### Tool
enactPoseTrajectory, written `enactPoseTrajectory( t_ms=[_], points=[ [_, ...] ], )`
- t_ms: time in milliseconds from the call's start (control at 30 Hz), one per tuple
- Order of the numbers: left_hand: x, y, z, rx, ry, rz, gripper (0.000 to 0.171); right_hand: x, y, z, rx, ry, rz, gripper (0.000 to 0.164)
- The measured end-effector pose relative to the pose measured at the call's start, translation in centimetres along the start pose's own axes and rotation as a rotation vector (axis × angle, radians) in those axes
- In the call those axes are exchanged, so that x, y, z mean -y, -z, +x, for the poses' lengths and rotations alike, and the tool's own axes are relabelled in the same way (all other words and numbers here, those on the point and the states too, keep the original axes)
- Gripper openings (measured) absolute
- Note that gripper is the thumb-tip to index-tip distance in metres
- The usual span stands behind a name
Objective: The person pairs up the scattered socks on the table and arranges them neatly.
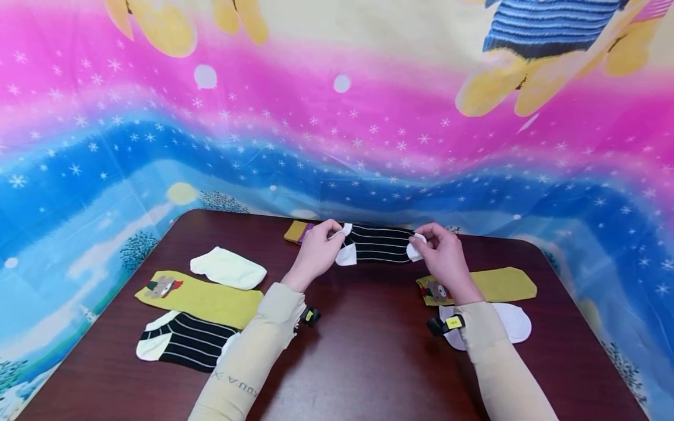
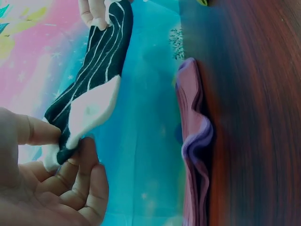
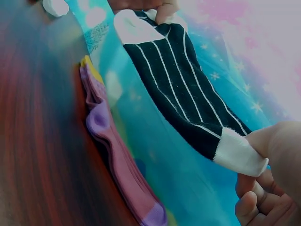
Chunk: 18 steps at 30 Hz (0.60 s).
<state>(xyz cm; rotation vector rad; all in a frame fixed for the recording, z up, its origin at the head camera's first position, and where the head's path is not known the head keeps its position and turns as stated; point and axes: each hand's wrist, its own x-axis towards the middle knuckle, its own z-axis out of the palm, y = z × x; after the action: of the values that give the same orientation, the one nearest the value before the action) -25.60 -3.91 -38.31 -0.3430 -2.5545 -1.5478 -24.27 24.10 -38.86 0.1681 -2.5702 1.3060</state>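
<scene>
A black ankle sock (image 1: 381, 242) with thin white stripes and white heel, toe and cuff is stretched sideways between both hands, lifted over the far table edge. My left hand (image 1: 318, 248) pinches its cuff end between thumb and fingers, near the white heel (image 2: 96, 106). At the other end, my right hand (image 1: 444, 254) pinches the white toe (image 3: 240, 153). Behind the held sock lies a pink and purple sock (image 3: 120, 150) with a mustard end (image 1: 296, 230), partly hidden in the head view.
On the left of the brown table (image 1: 358, 351) lie a white sock (image 1: 229, 268), a yellow bear sock (image 1: 210, 298) and another black striped sock (image 1: 192, 342). Rightward are a yellow bear sock (image 1: 502, 283) and a white sock (image 1: 516, 323), partly under the right forearm. A printed cloth (image 1: 316, 134) hangs behind.
</scene>
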Motion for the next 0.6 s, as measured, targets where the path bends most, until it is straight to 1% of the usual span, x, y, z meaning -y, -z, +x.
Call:
enactPoseTrajectory(
  t_ms=[200, 367, 600],
  points=[
    [0.5, 1.3, -0.4, 0.047, 0.047, 0.074, 0.017, 0.3, -0.8, -0.2, 0.042, 0.012, 0.022, 0.021],
    [0.9, 2.3, -0.6, 0.08, 0.073, 0.13, 0.019, 0.5, -1.3, -0.3, 0.064, 0.024, 0.028, 0.02],
    [1.6, 3.0, -0.8, 0.132, 0.069, 0.217, 0.019, 0.2, -2.1, -0.6, 0.104, 0.026, 0.026, 0.017]
  ],
)
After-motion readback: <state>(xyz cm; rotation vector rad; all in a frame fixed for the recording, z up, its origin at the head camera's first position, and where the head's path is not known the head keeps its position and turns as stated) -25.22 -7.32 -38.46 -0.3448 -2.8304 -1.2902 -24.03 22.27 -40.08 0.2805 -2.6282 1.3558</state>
